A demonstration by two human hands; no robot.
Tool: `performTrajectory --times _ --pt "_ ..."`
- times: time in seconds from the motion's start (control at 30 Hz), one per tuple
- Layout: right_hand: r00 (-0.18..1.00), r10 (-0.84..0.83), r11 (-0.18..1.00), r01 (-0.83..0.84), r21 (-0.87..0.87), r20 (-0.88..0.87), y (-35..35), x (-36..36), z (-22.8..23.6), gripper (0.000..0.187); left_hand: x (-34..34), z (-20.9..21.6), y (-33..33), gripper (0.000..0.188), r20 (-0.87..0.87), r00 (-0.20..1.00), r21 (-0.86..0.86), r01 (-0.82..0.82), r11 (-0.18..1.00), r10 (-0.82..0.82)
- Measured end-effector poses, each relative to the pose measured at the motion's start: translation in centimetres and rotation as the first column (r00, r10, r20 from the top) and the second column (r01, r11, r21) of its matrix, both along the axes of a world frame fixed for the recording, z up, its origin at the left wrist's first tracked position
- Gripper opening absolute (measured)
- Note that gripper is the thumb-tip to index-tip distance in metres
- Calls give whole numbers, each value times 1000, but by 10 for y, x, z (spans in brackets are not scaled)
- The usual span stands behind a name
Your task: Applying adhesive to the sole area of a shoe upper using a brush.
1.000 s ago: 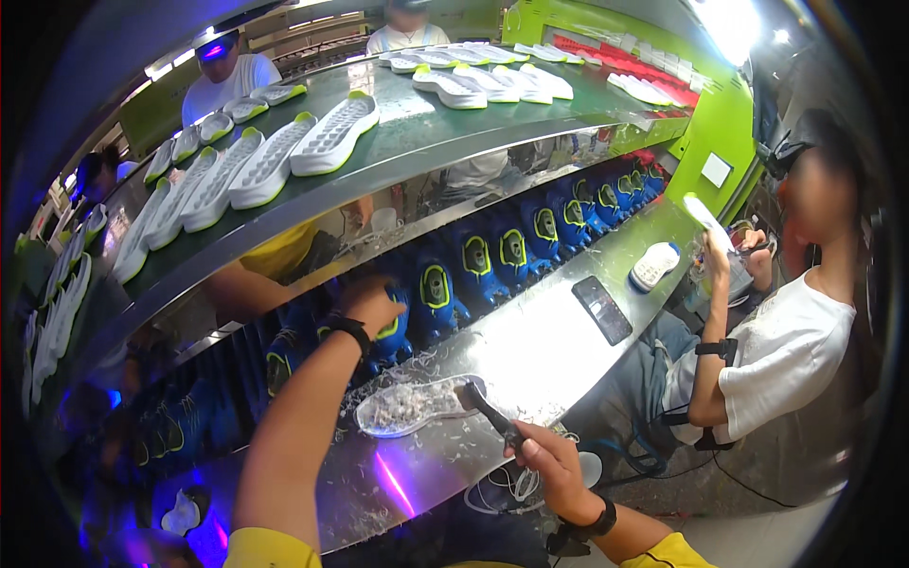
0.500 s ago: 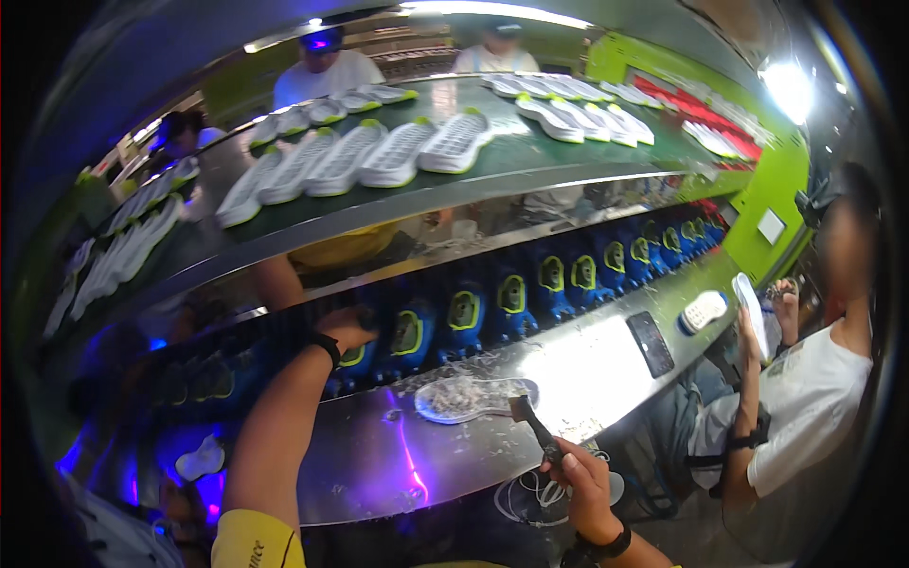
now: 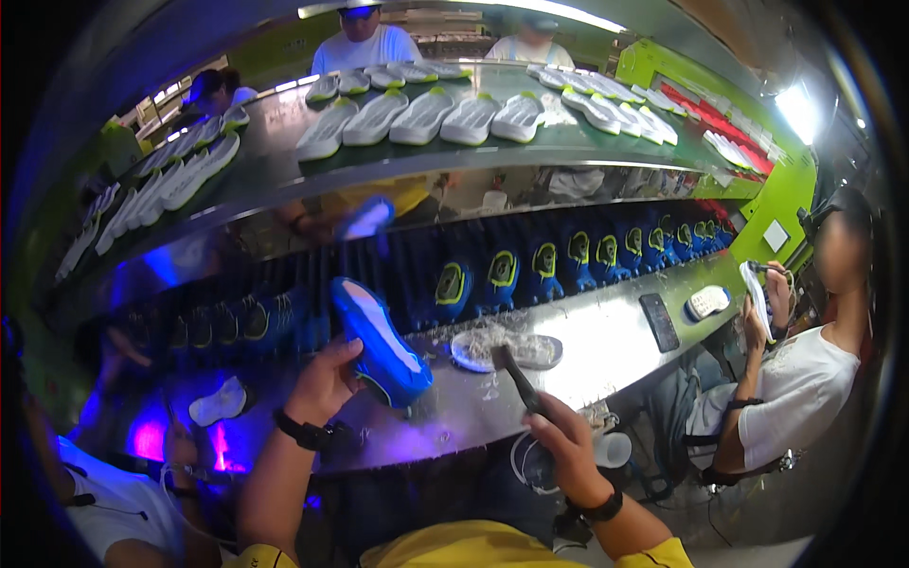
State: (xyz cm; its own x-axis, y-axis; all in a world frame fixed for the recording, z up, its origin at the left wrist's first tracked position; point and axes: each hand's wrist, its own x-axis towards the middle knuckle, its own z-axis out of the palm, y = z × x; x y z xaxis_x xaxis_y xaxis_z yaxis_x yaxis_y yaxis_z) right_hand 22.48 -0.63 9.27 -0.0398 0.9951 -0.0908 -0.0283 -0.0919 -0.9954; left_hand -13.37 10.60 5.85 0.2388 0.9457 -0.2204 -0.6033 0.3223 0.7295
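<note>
In my left hand [image 3: 322, 383] is a blue shoe [image 3: 365, 327], tilted, its pale underside facing up. My fingers close around its side, above the metal bench [image 3: 445, 426]. My right hand [image 3: 565, 443] grips the dark handle of a brush [image 3: 519, 381]. The brush head is at a grey-white shoe sole [image 3: 540, 351] on the bench, whose surface is partly covered with pale crumbs [image 3: 488, 339]; whether the bristles touch it I cannot tell.
Behind the bench runs a row of blue shoes [image 3: 502, 270] with yellow-green collars. White soles [image 3: 423, 115] line the upper shelf. A phone [image 3: 659, 322] and another sole [image 3: 708, 302] lie rightward. Co-workers sit on both sides; the right one holds a white sole [image 3: 757, 301].
My left hand has come back from the shoe row and now holds a blue shoe over the bench. The brush stays in my right hand near the sole. The view has shifted.
</note>
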Motion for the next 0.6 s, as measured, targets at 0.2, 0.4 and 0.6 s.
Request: performTrajectory --times 0.2,0.4,0.6 --pt "962 223 974 -225 -6 156 22 -81 -7 88 9 -22 -77 76 -91 994 232 -43 972 65" --pt "905 397 903 -415 -112 -150 16 -111 -22 91 5 -39 -108 87 -117 985 153 -105 983 123" --pt "791 326 886 -446 -123 -518 16 -112 -34 82 -5 -62 -108 97 -14 988 89 -154 984 156"
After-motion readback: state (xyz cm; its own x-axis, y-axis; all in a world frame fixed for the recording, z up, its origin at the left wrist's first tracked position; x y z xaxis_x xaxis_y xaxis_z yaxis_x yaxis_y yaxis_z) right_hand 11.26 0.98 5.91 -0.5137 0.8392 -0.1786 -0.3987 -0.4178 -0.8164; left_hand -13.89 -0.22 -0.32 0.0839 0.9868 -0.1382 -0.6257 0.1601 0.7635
